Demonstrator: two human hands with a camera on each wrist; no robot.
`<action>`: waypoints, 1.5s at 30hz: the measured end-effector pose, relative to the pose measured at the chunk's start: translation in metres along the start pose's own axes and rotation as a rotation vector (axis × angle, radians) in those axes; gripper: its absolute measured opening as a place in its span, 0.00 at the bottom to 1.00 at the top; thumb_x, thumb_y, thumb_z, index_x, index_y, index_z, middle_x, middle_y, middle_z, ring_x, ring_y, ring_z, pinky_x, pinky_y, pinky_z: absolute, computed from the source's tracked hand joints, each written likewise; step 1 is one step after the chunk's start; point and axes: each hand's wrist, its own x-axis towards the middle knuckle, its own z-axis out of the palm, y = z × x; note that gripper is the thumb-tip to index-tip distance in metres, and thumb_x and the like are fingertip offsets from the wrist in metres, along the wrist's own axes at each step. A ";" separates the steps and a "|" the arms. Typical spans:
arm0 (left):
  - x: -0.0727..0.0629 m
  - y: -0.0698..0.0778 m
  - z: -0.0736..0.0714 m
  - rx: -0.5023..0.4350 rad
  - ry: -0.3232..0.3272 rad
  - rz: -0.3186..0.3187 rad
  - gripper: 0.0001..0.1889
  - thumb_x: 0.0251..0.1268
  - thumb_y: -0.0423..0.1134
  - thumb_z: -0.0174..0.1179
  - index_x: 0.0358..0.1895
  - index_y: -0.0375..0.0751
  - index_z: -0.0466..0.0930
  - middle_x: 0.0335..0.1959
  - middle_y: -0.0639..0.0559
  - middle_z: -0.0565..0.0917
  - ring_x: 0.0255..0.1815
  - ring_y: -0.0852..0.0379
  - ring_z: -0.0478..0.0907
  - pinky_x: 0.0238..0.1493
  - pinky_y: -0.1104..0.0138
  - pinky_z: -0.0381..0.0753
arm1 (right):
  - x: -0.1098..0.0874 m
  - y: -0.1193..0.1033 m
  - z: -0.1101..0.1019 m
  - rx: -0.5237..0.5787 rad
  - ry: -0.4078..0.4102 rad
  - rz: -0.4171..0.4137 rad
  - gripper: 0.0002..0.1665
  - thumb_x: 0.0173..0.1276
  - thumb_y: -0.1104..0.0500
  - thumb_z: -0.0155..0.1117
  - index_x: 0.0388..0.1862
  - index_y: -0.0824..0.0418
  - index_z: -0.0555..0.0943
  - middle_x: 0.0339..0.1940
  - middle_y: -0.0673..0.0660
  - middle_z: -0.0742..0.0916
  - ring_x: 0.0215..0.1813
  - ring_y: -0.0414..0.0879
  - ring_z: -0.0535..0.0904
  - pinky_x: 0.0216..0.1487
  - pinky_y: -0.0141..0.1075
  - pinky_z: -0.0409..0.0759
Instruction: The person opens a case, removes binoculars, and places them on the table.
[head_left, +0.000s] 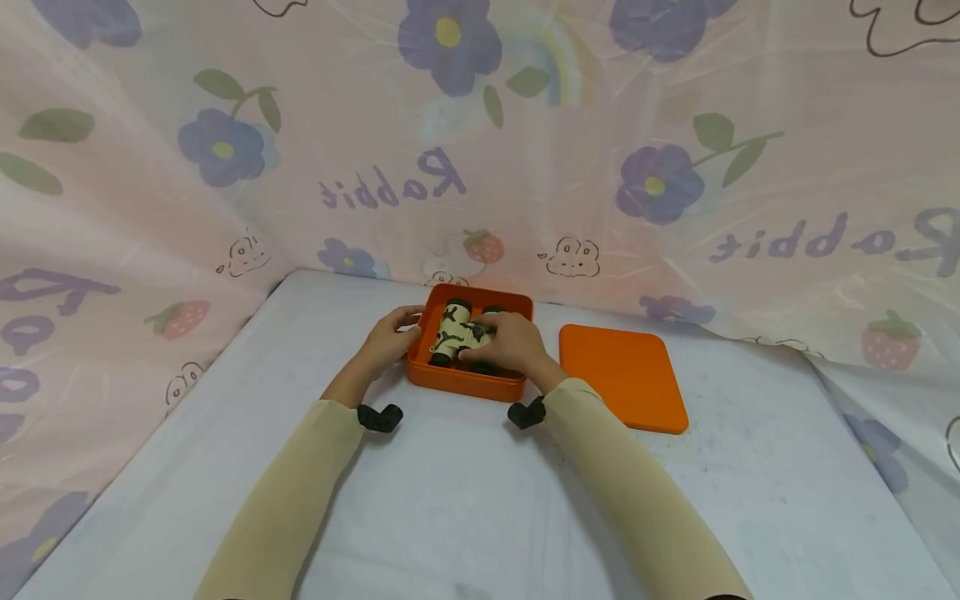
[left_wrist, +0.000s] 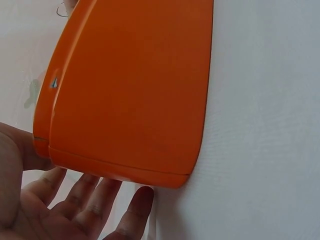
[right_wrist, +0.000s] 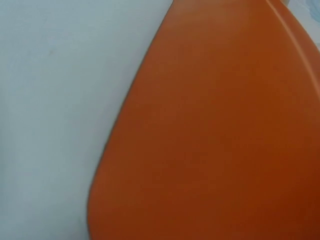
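Note:
In the head view, toy binoculars [head_left: 453, 332] in cream, green and black camouflage lie in an orange box [head_left: 465, 382] with its top uncovered. My right hand [head_left: 512, 342] reaches over the right wall and grips the binoculars, covering much of their right barrel. At the left wall is my left hand [head_left: 388, 340], thumb by the rim. The left wrist view shows that hand's loosely bent fingers [left_wrist: 102, 200] against the box's outer side. Only the box's outer wall [right_wrist: 210, 125] and the table fill the right wrist view; the right hand is hidden there.
A flat orange lid [head_left: 626, 377] lies on the white-covered table [head_left: 450, 500], right of the box and partly behind the right sleeve. Close behind the box hangs a pink patterned curtain [head_left: 517, 167], which also runs along the left side. Each wrist wears a small black mount [head_left: 380, 418].

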 end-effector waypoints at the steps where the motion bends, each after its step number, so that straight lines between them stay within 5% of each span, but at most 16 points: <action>1: 0.000 0.000 0.000 -0.001 -0.004 0.004 0.23 0.76 0.40 0.46 0.72 0.53 0.62 0.73 0.45 0.63 0.71 0.44 0.64 0.67 0.49 0.71 | 0.000 0.000 0.000 0.003 -0.001 0.000 0.46 0.46 0.28 0.71 0.63 0.47 0.78 0.58 0.51 0.84 0.58 0.50 0.78 0.57 0.47 0.80; 19: -0.004 0.004 0.000 0.013 -0.008 0.004 0.23 0.76 0.40 0.47 0.72 0.53 0.62 0.73 0.45 0.64 0.71 0.43 0.64 0.66 0.49 0.72 | -0.003 -0.003 -0.014 0.119 0.012 0.021 0.45 0.45 0.30 0.73 0.62 0.48 0.79 0.60 0.52 0.82 0.60 0.50 0.77 0.59 0.48 0.79; 45: -0.002 0.005 -0.002 -0.009 -0.027 -0.019 0.24 0.75 0.40 0.47 0.72 0.53 0.61 0.74 0.46 0.62 0.71 0.43 0.64 0.66 0.48 0.72 | -0.019 -0.007 -0.050 0.088 -0.018 0.020 0.45 0.44 0.31 0.74 0.62 0.46 0.79 0.56 0.53 0.84 0.51 0.50 0.77 0.52 0.45 0.80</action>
